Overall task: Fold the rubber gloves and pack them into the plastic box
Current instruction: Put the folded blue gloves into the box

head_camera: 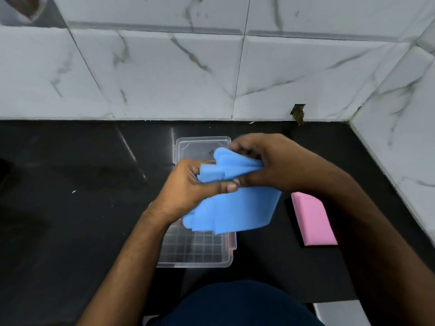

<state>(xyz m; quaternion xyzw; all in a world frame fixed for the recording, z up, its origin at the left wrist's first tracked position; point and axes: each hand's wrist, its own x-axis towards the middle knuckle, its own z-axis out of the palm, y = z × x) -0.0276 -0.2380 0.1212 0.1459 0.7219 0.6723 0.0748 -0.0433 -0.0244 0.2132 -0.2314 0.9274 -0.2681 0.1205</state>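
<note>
i am holding the blue rubber gloves (pixel 235 203) in the air with both hands, right above the clear plastic box (pixel 195 250) that is sitting open on the black counter (pixel 70 184), so that once the fold is done they can drop straight in. my left hand (pixel 190 184) is clamped on the near-left part of the bundle, thumb pressing on top to keep the layers from springing apart, while my right hand (pixel 263 161) is pinching the gathered far end, fingers curled over the bunched edge. the two hands are close together, almost touching at the thumbs, because the rubber looks floppy and i judge it would unfold if i were giving it slack. the wide cuff end is hanging down toward me over the middle of the box. the box's lid (pixel 202 147) is lying just behind it, toward the tiled wall. a pink folded piece (pixel 313 220), probably another glove pair, is lying on the counter to the right of the box, near it but apart, waiting its turn i think. nothing is visibly packed in the box yet.
</note>
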